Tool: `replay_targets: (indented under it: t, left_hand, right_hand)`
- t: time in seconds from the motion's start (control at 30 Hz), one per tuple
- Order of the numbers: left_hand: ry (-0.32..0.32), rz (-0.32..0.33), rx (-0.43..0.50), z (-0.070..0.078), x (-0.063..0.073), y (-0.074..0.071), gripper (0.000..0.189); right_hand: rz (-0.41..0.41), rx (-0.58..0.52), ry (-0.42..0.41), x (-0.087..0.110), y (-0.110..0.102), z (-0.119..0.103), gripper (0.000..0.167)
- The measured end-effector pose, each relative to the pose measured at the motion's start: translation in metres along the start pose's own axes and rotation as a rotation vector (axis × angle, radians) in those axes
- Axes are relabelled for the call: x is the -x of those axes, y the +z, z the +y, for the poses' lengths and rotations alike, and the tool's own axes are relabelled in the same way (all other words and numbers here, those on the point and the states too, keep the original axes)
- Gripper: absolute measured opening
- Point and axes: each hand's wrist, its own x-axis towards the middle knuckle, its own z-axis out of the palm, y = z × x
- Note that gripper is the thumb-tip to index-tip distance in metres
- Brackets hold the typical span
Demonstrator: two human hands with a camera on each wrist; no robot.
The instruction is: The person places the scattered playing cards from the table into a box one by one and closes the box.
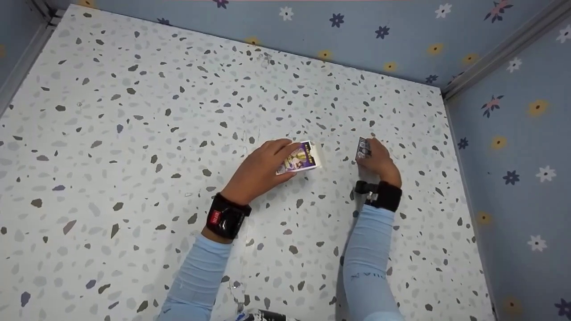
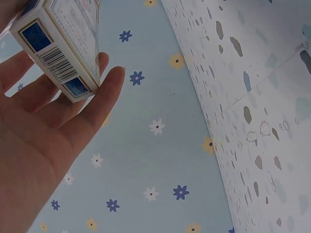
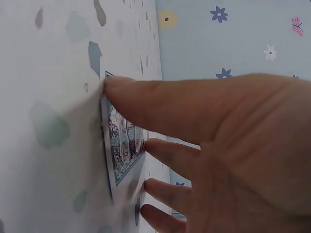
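Observation:
My left hand (image 1: pixel 258 169) grips a small card box (image 1: pixel 299 159) with a purple and yellow picture on its face. In the left wrist view, fingers wrap behind the box (image 2: pixel 68 51), and a barcode and blue panels show on its narrow side. To the right, my right hand (image 1: pixel 380 159) holds a playing card (image 1: pixel 363 148) with a dark, ornate print close over the tabletop. The right wrist view has the thumb on one edge of the card (image 3: pixel 124 141) and fingertips at the opposite edge.
The white speckled table (image 1: pixel 134 200) is bounded by a blue flowered panel (image 1: pixel 308 35) at the back and another flowered panel (image 1: pixel 513 142) on the right. A black-and-white object (image 1: pixel 263 315) shows at the bottom edge.

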Motion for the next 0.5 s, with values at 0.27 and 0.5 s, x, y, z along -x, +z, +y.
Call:
replay_targets:
  t: [0.27, 0.5]
  left_hand:
    - [0.008, 0.009, 0.009, -0.001, 0.0, 0.0, 0.059]
    - [0.005, 0.008, 0.012, -0.001, 0.0, 0.0, 0.058]
  right_hand:
    - [0.022, 0.11, 0.042, 0.009, -0.002, -0.004, 0.088]
    - [0.034, 0.155, 0.066, 0.013, 0.001, -0.011, 0.09]
